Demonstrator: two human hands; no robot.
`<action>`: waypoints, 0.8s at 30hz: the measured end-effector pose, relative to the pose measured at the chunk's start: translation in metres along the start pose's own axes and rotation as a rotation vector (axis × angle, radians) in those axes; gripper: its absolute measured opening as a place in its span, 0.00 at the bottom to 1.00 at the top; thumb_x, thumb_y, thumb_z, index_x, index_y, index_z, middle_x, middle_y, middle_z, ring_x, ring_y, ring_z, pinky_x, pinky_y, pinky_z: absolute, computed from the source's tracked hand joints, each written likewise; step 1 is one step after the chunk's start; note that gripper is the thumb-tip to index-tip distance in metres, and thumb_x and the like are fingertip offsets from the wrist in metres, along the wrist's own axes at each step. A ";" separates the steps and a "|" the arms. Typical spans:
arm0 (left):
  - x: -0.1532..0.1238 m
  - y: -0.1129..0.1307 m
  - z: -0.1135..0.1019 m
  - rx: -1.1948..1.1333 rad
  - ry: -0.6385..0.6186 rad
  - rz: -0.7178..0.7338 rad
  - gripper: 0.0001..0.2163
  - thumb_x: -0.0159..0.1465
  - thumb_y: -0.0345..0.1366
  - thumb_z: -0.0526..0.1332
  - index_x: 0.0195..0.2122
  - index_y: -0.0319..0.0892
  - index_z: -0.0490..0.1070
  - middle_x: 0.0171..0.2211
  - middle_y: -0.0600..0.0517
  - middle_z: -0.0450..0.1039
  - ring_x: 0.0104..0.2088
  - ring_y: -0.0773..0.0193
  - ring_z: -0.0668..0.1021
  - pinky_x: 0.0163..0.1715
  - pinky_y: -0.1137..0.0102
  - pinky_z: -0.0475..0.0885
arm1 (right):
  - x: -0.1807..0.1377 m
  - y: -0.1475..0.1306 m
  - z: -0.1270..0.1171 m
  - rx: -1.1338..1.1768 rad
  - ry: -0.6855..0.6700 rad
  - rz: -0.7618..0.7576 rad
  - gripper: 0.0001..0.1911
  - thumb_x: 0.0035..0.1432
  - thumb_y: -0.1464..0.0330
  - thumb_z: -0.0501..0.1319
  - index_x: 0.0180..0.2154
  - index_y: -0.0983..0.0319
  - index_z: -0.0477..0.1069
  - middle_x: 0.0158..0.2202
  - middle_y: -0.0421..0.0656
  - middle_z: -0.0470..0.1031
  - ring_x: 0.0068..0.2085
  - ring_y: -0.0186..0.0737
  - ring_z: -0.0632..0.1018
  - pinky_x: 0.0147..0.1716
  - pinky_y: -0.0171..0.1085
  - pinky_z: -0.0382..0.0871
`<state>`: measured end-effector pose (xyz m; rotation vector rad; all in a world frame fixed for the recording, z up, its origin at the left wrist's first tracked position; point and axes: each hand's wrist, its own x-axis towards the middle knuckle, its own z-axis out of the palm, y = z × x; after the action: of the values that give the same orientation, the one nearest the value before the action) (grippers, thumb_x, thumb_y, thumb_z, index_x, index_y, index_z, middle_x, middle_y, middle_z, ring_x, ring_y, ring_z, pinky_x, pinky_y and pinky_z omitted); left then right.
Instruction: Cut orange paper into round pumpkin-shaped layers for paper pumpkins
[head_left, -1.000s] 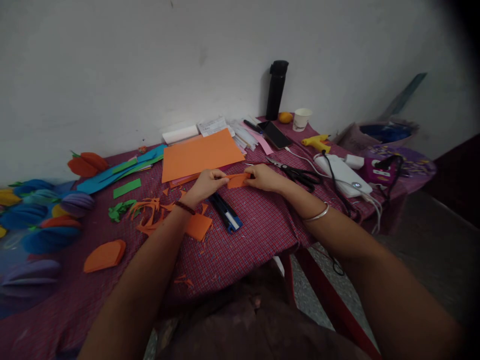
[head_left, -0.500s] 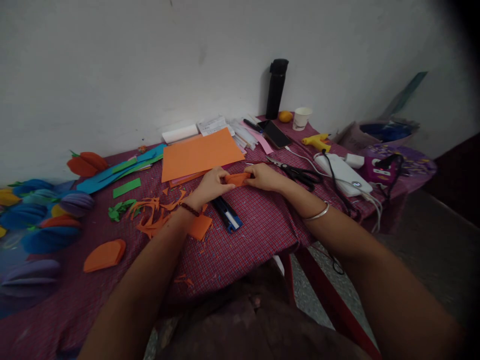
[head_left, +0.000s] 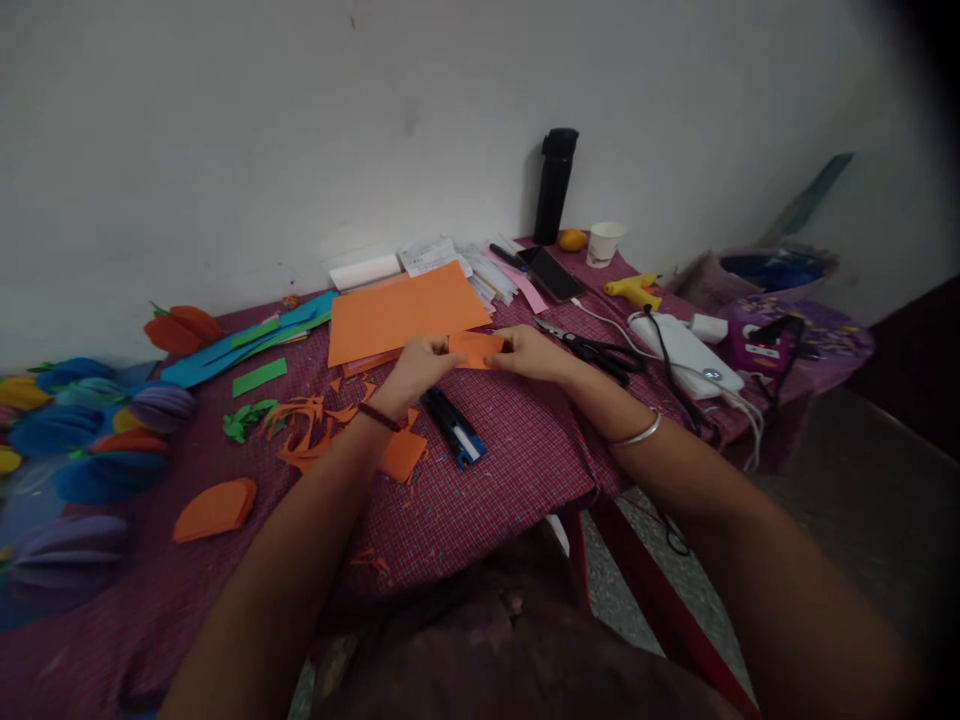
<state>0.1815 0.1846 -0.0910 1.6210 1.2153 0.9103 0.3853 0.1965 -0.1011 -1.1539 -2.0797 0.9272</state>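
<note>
An orange piece of paper is stretched between my two hands, just above the table. My left hand pinches its left end, and my right hand grips the right end between thumb and fingers. Whether it is one sheet or several layers I cannot tell. Below my hands lies a blue-black stapler. A small orange paper square rests beside my left wrist. Behind my hands is a large orange sheet on top of other papers. Black-handled scissors lie to the right of my right hand.
Orange scraps and rounded orange cutouts lie to the left. Several folded-paper flowers fill the far left. At right are a white power bank with cables, a yellow glue gun, a paper cup and a black bottle.
The orange paper between my hands has turned so a broader, flatter face shows. Both hands still hold its ends. The whole view has shifted slightly.
</note>
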 end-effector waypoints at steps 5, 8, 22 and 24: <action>-0.014 0.037 -0.006 -0.571 0.068 -0.206 0.11 0.54 0.33 0.67 0.23 0.40 0.64 0.17 0.58 0.61 0.18 0.74 0.63 0.20 0.74 0.57 | -0.006 -0.027 0.004 0.707 -0.017 0.170 0.11 0.45 0.64 0.66 0.27 0.63 0.68 0.22 0.37 0.68 0.22 0.29 0.67 0.25 0.32 0.64; -0.033 0.050 -0.004 -0.670 0.128 -0.178 0.13 0.61 0.44 0.61 0.27 0.41 0.65 0.19 0.57 0.63 0.20 0.72 0.66 0.21 0.73 0.60 | -0.009 -0.046 0.006 0.850 -0.010 0.179 0.10 0.45 0.67 0.67 0.26 0.63 0.68 0.20 0.36 0.67 0.21 0.28 0.67 0.23 0.32 0.63; -0.141 0.047 -0.011 -0.385 0.462 0.120 0.17 0.57 0.45 0.63 0.18 0.38 0.65 0.16 0.57 0.61 0.17 0.74 0.61 0.19 0.75 0.56 | -0.019 -0.126 0.065 0.881 -0.278 -0.046 0.14 0.42 0.62 0.71 0.27 0.65 0.74 0.23 0.38 0.73 0.23 0.29 0.69 0.23 0.30 0.61; -0.149 0.040 -0.014 -0.308 0.511 0.126 0.18 0.58 0.44 0.62 0.17 0.39 0.64 0.14 0.57 0.58 0.16 0.74 0.59 0.18 0.74 0.53 | -0.019 -0.126 0.077 0.873 -0.279 -0.047 0.14 0.43 0.61 0.71 0.29 0.65 0.75 0.24 0.38 0.73 0.24 0.29 0.69 0.24 0.30 0.61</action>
<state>0.1446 0.0384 -0.0550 1.2647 1.2361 1.5768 0.2766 0.1085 -0.0493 -0.5222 -1.5615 1.7959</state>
